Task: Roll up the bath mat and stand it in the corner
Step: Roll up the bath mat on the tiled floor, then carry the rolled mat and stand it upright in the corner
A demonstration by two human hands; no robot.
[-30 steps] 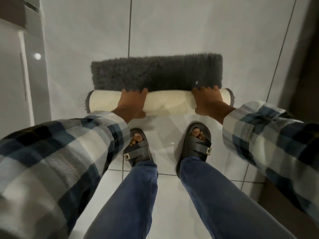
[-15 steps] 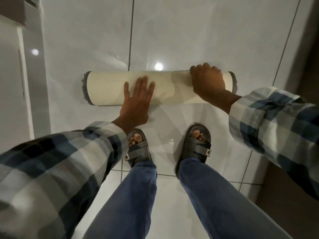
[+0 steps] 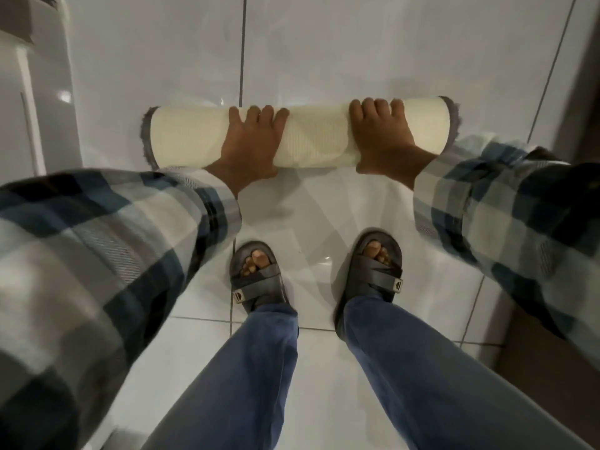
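The mat [image 3: 311,138] lies fully rolled on the floor [image 3: 389,53]. Left hand [image 3: 251,141] and right hand [image 3: 381,138] grip it, fingers curled over the top.

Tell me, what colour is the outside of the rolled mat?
Cream, with dark grey fringe at the ends of the mat; head view.

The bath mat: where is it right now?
In the head view, the rolled bath mat lies across the tiled floor ahead of both sandals, under the left hand and right hand.
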